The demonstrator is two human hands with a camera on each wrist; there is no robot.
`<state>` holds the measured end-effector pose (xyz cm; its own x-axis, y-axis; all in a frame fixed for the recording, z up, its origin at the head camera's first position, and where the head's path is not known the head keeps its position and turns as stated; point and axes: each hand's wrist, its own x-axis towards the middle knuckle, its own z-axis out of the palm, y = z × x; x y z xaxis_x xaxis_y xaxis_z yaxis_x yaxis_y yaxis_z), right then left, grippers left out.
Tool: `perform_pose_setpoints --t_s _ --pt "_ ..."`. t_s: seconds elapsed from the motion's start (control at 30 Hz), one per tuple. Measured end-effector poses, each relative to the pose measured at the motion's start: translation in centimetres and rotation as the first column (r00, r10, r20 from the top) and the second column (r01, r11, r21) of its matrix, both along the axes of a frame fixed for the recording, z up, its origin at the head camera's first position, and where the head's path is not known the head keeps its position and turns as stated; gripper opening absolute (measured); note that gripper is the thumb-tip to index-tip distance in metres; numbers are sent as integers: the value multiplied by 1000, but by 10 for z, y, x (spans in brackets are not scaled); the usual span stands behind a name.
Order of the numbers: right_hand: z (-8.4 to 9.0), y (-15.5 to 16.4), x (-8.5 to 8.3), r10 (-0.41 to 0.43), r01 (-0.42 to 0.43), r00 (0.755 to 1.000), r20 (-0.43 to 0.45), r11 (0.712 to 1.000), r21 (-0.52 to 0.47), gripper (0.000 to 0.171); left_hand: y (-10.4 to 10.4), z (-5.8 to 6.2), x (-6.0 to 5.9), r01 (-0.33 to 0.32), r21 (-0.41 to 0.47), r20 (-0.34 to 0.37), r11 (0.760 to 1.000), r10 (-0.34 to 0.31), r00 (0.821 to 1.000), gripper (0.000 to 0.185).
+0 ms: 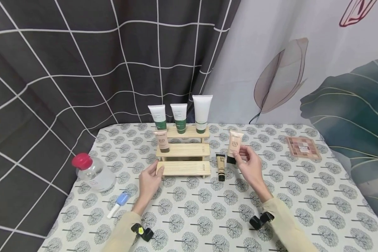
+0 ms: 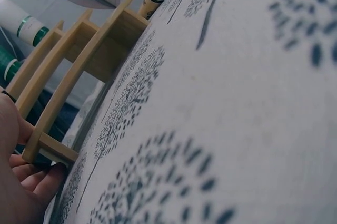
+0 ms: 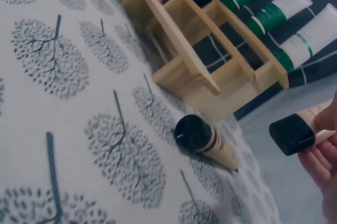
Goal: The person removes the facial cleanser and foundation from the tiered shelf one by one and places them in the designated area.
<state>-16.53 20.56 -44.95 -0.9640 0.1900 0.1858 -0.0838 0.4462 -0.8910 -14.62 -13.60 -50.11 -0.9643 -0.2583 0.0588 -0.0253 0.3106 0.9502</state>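
Observation:
A three-step wooden stand (image 1: 183, 151) sits on the tree-print table. My left hand (image 1: 150, 179) grips the left end of its lowest step (image 2: 48, 147), thumb on the corner. My right hand (image 1: 250, 164) holds a beige BB cream tube (image 1: 234, 147) upright by its black cap (image 3: 291, 134), just right of the stand. A small beige tube with a black cap (image 1: 221, 167) lies on the cloth between stand and right hand. Another BB tube (image 1: 162, 140) stands on the middle step. Three white and green tubes (image 1: 180, 118) stand on the top step.
A clear bottle with a red cap (image 1: 93, 172) lies at the table's left edge, with a small white and blue item (image 1: 119, 203) in front of it. An eyeshadow palette (image 1: 302, 147) lies at the back right. Curtains hang close behind the table.

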Motion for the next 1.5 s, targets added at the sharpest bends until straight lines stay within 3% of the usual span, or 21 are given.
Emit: perform_pose_setpoints --t_s 0.5,1.13,1.5 --pt "-16 17 12 32 -42 976 218 998 39 38 -1 -1 -1 2 -19 -3 1000 -2 1000 49" --pt "-34 20 16 -42 -22 971 236 965 260 36 0 0 0 4 4 12 1000 -4 1000 50" --pt "-33 29 19 -40 -31 966 256 964 266 35 0 1 1 1 7 8 1000 -1 1000 49"
